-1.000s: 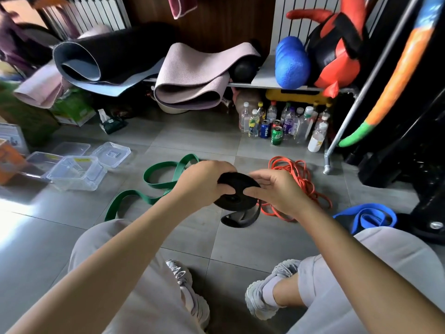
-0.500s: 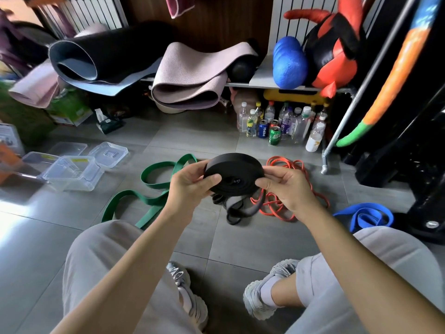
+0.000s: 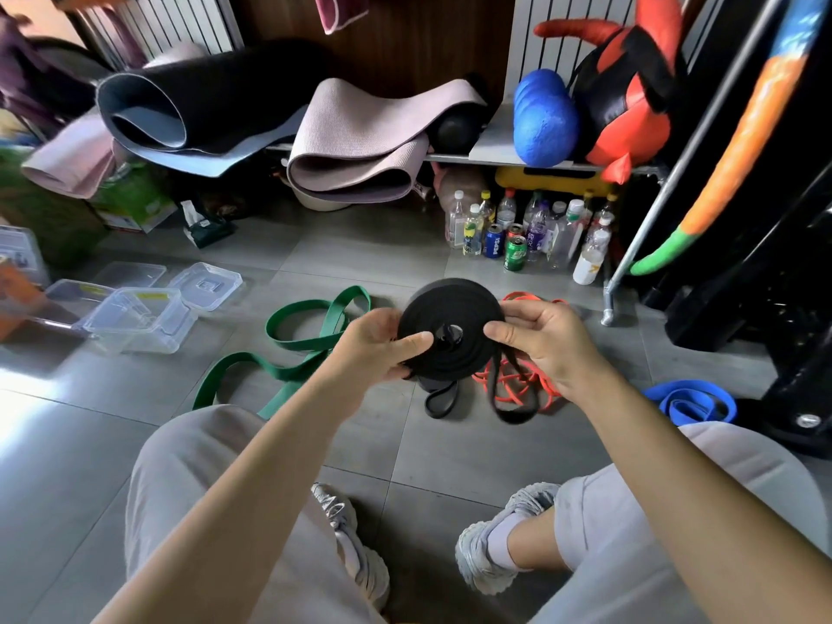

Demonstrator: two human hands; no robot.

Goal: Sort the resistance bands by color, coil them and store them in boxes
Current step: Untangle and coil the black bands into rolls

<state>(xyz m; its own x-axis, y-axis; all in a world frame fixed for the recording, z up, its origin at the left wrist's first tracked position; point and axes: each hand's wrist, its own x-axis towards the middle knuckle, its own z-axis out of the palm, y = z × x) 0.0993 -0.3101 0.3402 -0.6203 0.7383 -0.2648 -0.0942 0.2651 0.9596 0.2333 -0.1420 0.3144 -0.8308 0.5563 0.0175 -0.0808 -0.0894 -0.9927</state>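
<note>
Black band coil (image 3: 450, 304): held above the floor (image 3: 405, 245), centre frame, tail (image 3: 513, 414) hanging.
Left hand (image 3: 373, 349): fingers clamped on its 9 o'clock edge.
Right hand (image 3: 544, 340): fingers clamped on its 3 o'clock edge.

1 head cam, close, facing fwd/down at floor (image 3: 279, 258).

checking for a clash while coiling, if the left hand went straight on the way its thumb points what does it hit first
Apart from the black band coil it grips, the left hand would most likely meet the right hand, whose thumb lies opposite on the coil face, though depth is hard to judge.
</note>
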